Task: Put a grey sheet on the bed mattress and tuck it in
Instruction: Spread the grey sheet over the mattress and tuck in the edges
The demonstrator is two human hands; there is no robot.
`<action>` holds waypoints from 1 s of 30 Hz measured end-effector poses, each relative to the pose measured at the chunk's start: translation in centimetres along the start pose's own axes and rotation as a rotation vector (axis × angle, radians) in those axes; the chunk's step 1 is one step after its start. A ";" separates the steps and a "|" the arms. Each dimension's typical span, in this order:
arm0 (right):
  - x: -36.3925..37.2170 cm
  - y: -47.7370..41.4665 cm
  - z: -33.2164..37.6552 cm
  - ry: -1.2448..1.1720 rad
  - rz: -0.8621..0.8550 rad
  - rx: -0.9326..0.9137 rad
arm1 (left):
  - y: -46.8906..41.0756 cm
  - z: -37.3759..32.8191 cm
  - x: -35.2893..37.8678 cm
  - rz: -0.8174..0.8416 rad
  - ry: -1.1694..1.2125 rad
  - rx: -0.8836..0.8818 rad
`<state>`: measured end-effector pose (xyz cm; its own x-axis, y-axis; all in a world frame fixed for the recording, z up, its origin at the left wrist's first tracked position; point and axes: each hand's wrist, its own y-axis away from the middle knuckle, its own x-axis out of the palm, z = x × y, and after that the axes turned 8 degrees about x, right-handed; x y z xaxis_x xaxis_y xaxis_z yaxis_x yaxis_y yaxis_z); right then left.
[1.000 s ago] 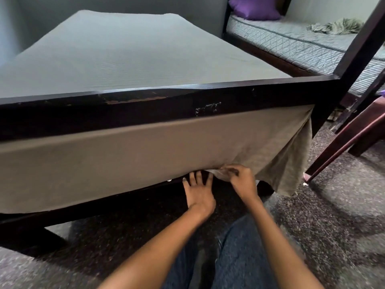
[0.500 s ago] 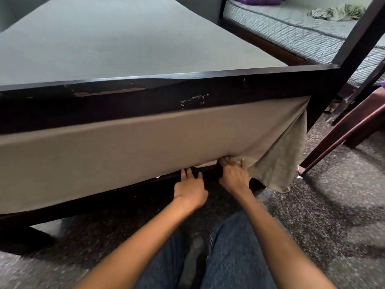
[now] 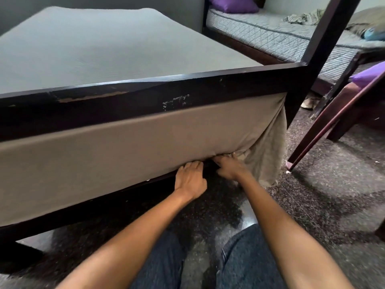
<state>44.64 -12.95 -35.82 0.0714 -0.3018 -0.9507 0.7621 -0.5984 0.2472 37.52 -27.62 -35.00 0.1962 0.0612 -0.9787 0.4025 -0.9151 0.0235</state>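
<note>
The grey sheet lies smooth over the mattress top and hangs down its near side below the dark wooden bed rail. My left hand is at the mattress's lower edge, palm down, with its fingertips pushed in under the sheet's hem and hidden there. Just to its right, my right hand has its fingers curled round a bunched fold of the sheet, pressed up against the underside of the mattress. Beyond it a loose sheet corner hangs down by the bedpost.
A dark bedpost rises at the right corner. A second bed with a purple pillow stands behind. A reddish wooden chair leg slants down to the speckled floor on the right. My jeans-clad knees are at the bottom.
Both hands have moved up and right along the mattress's lower edge. The left fingertips, visible before, are now under the hem. The right hand has carried its fold in under the mattress.
</note>
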 end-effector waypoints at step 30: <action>-0.9 -3.8 -6.4 0.212 -0.037 0.261 | -4.1 -5.8 -1.9 0.033 0.037 0.078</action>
<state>45.79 -5.67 -37.11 0.1998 -0.1313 -0.9710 0.5784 -0.7841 0.2251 40.69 -21.62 -32.02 0.2418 0.0435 -0.9693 0.3247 -0.9450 0.0386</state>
